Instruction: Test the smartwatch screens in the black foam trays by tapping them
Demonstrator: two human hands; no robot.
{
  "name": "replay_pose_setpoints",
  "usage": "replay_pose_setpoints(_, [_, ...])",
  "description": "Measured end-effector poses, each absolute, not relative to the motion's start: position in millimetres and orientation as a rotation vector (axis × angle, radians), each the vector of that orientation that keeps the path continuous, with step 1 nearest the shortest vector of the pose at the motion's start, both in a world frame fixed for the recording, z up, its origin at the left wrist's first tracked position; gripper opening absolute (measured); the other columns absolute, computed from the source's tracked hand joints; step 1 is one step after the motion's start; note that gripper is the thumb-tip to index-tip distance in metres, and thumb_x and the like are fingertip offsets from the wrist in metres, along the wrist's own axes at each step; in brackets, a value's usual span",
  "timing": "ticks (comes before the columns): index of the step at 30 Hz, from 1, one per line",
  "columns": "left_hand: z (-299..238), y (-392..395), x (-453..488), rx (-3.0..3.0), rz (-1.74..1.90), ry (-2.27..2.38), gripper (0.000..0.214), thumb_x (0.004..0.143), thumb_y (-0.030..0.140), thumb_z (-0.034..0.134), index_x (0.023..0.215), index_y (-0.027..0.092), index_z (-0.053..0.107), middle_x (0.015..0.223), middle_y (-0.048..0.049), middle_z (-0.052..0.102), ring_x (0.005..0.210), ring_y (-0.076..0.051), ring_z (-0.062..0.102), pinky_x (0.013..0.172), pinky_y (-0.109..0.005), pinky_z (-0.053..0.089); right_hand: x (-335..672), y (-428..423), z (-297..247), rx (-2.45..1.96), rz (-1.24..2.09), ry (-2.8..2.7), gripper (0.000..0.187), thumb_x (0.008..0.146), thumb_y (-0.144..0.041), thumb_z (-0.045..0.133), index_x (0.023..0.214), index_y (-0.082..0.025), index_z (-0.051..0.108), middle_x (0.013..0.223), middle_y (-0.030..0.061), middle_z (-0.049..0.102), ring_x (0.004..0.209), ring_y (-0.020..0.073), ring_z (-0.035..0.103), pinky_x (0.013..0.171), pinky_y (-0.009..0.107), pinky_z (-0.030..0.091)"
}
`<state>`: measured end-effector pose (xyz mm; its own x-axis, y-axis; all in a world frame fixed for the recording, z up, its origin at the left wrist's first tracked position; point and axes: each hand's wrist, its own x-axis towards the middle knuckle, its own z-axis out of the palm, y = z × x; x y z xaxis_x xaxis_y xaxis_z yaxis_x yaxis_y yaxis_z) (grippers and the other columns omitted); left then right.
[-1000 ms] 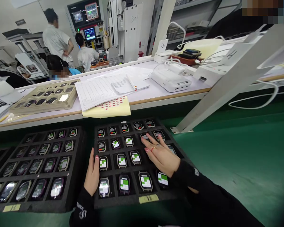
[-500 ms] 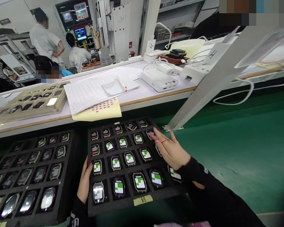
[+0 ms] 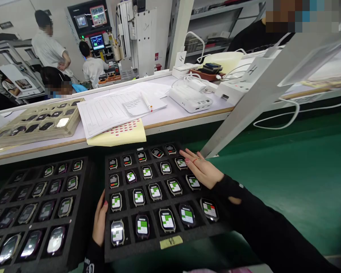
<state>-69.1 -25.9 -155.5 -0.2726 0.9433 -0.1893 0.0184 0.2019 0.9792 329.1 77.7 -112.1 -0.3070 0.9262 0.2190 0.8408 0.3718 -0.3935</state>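
A black foam tray (image 3: 139,248) holds several smartwatches in square slots. Most watch screens are lit with green and white blocks; the back row's screens show text with red and green marks. The smartwatch (image 3: 209,210) in the front right slot has a red block on its screen. My left hand (image 3: 100,223) grips the tray's left side, thumb against the edge and the other fingers mostly hidden. My right hand (image 3: 203,168) lies with fingers stretched over the tray's right edge, close to a smartwatch (image 3: 181,163) in the second row from the back; no watch is held.
Another foam tray (image 3: 69,235) of watches stands to the left. Behind is a bench with papers (image 3: 108,110), a white charger box (image 3: 189,99) with cables, and a beige tray (image 3: 69,127). A slanted metal post (image 3: 244,102) rises at right. Several people work beyond.
My right hand has shifted slightly up and left, uncovering the watches at the tray's right side. My left hand stays at the tray's left side.
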Motion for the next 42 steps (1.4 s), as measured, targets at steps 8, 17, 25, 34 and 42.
replay_pose_setpoints(8, [-156.7, -25.4, -69.3, 0.920, 1.242, 1.521, 0.062, 0.087, 0.056, 0.054, 0.140, 0.025, 0.049, 0.151, -0.0048, 0.044, 0.144, -0.028, 0.032, 0.118, -0.043, 0.031, 317.8, 119.4, -125.7, -1.525, 0.275, -2.289, 0.050, 0.102, -0.029, 0.023, 0.140, -0.013, 0.051, 0.138, 0.0136, 0.053, 0.141, 0.0326, 0.029, 0.112, 0.067, 0.020])
replay_pose_setpoints(17, [-159.7, -25.9, -70.5, 0.933, 1.235, 1.563, 0.065, 0.085, 0.059, 0.054, 0.137, 0.021, 0.053, 0.149, -0.0073, 0.047, 0.143, -0.028, 0.034, 0.118, -0.040, 0.030, 296.8, 122.2, -116.9, -1.442, 0.243, -2.361, 0.054, 0.102, -0.030, 0.018, 0.140, -0.009, 0.050, 0.139, 0.0130, 0.053, 0.141, 0.0313, 0.029, 0.114, 0.066, 0.020])
replay_pose_setpoints(25, [-159.8, -25.4, -70.6, 0.912, 1.267, 1.516, 0.061, 0.085, 0.056, 0.057, 0.135, 0.021, 0.055, 0.147, -0.0075, 0.049, 0.143, -0.029, 0.034, 0.118, -0.043, 0.029, 275.1, 126.7, -117.5, -1.363, 0.238, -2.458, 0.048, 0.102, -0.028, 0.024, 0.128, -0.013, 0.062, 0.128, 0.0147, 0.062, 0.140, 0.0337, 0.032, 0.111, 0.070, 0.018])
replay_pose_setpoints(34, [-160.6, -25.1, -68.2, 0.896, 1.321, 1.437, 0.064, 0.083, 0.056, 0.060, 0.135, 0.019, 0.055, 0.146, -0.0093, 0.051, 0.140, -0.031, 0.038, 0.114, -0.044, 0.036, 237.8, 124.2, -110.2, -1.147, 0.272, -2.553, 0.052, 0.102, -0.027, 0.020, 0.141, -0.010, 0.050, 0.138, 0.0130, 0.054, 0.143, 0.0291, 0.026, 0.116, 0.063, 0.017])
replay_pose_setpoints(42, [-157.9, -26.2, -65.3, 0.921, 1.358, 1.414, 0.063, 0.083, 0.055, 0.059, 0.134, 0.019, 0.056, 0.146, -0.0096, 0.051, 0.141, -0.030, 0.038, 0.117, -0.043, 0.031, 213.2, 130.2, -114.9, -1.101, 0.240, -2.611, 0.052, 0.101, -0.026, 0.021, 0.130, -0.006, 0.060, 0.121, 0.0187, 0.065, 0.139, 0.0344, 0.033, 0.113, 0.068, 0.014])
